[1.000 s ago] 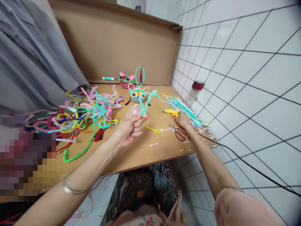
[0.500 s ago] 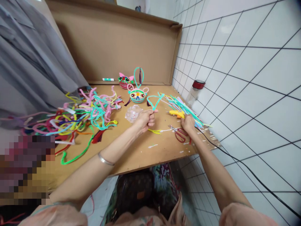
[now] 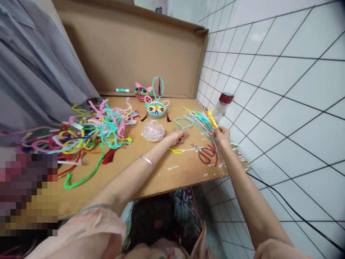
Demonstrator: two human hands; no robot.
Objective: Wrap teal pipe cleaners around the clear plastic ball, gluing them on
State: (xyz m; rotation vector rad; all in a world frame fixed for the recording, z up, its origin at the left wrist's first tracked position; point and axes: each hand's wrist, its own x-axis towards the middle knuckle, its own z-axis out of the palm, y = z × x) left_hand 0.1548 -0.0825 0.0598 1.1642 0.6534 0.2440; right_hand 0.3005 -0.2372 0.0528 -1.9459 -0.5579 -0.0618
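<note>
Right hand (image 3: 222, 137): grip closed round yellow plastic glue gun (image 3: 211, 118), right of centre, nozzle tilted up. Left hand (image 3: 178, 137), mid-frame: fingers curled beside teal fuzzy pipe-cleaner loop (image 3: 183, 127); can't tell if grip holds it. Clear crinkled ball (image 3: 153, 131) left of hand, red-handled metal scissors (image 3: 205, 154) lower right, on brown counter (image 3: 151, 172).

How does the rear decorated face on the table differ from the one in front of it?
The rear face has pointed, filled pink ears; the front face has round, open pink ones. The front face has a tall teal loop above and dark tassels at its sides; the rear face shows neither. Both have big dark eyes.
</note>
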